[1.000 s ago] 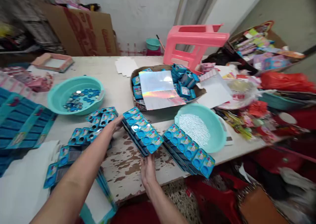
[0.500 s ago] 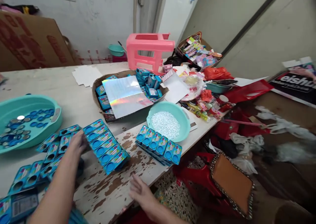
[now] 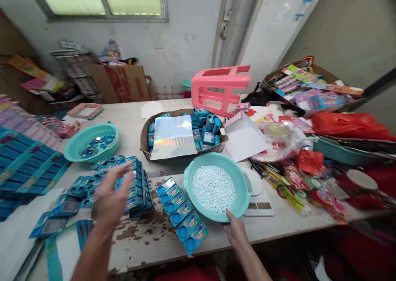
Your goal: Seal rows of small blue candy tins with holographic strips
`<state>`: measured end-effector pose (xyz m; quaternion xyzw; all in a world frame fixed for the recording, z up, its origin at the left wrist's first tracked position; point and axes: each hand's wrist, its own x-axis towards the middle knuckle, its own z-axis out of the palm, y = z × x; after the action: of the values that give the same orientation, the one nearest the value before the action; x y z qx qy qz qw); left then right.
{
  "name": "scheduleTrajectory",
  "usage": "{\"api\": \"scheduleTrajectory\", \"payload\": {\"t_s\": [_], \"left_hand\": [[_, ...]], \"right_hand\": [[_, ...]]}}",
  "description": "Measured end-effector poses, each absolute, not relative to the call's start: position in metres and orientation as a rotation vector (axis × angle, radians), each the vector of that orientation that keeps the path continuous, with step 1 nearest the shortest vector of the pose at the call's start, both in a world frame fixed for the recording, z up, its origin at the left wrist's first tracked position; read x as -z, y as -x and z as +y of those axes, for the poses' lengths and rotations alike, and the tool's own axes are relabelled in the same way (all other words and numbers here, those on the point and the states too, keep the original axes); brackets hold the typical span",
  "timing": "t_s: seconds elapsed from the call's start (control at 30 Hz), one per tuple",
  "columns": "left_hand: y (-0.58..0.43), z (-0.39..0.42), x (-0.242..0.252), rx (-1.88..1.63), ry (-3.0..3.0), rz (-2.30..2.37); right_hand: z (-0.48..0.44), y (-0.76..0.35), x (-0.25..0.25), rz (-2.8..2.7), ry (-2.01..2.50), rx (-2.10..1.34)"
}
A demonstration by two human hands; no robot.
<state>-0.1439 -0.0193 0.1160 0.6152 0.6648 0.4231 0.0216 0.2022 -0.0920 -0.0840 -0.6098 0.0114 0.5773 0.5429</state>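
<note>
My right hand (image 3: 236,231) grips the near rim of a turquoise basin (image 3: 192,165), thumb over the edge. Small pale-blue candies (image 3: 213,188) cover the basin's bottom. Left of it lies a slanting row of small blue cases (image 3: 182,215), each with a round recess. My left hand (image 3: 113,190) is blurred, fingers stretched apart, with nothing visible in it. It hovers before a stacked block of blue cases (image 3: 136,186); whether it touches them I cannot tell. More loose blue cases (image 3: 82,186) lie farther left, partly behind that arm.
A white scale (image 3: 261,204) sits beside the basin. Behind are a carton (image 3: 144,138) of blue boxes under a shiny sheet (image 3: 171,137) and a pink stool (image 3: 219,83). A second turquoise basin (image 3: 72,142) holds round blue pieces. Wrapped sweets (image 3: 291,190) clutter the right.
My right hand has gone from bare table to the candy basin's rim and closed on it. My left hand stays near the stacked cases, now in front of them. The view has swung left and up.
</note>
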Motion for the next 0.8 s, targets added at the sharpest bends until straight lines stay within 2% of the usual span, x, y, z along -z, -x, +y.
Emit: {"api": "scheduleTrajectory", "payload": {"t_s": [0.17,0.23,0.37,0.57,0.8], "left_hand": [[0.047,0.092,-0.068,-0.059,-2.435,1.914],[0.037,0.123,-0.049,0.209,-2.429,1.916],[0.042,0.146,-0.038,0.295,-2.376,1.927],[0.051,0.163,-0.036,0.241,-2.334,2.000],[0.070,0.172,-0.046,0.158,-2.261,1.870]], "right_hand": [[-0.090,-0.212,0.094,0.053,1.350,-1.448],[-0.094,-0.216,0.093,0.037,1.318,-1.496],[-0.102,-0.221,0.075,0.020,1.300,-1.582],[-0.115,-0.218,0.055,-0.003,1.314,-1.572],[-0.144,-0.193,0.069,-0.029,1.454,-1.611]]}}
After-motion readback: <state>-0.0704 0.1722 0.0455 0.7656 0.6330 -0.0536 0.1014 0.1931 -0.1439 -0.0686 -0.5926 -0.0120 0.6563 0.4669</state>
